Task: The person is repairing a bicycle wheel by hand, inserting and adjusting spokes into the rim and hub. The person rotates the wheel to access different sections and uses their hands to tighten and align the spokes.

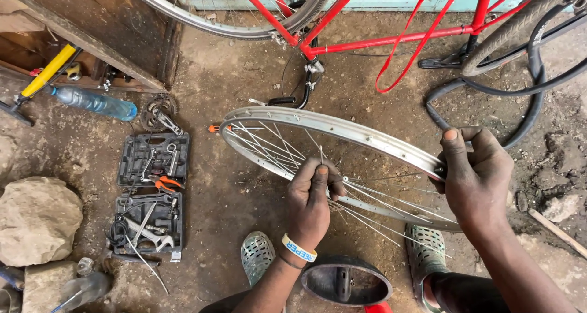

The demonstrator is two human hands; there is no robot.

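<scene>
Two grimy hands: left hand [310, 198] pinches one thin steel spoke [320, 156]; right hand [477, 175] grips one round silver metal bicycle rim [342, 126]. Two black plastic tool trays [153, 159] lie left.

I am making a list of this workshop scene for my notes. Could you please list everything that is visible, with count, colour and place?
wheel rim: one, silver, with spokes, centre, held up over the ground
red bicycle frame: one, red, top
tyres: black, top right; exact count unclear
tool case: one, black, open, left, tools inside
water bottle: one, blue, upper left
pump: one, yellow, upper left
stones: two, grey, lower left
sandals: two, green, bottom
left hand: pinching a spoke at the wheel's middle
right hand: gripping the rim's right edge
</scene>
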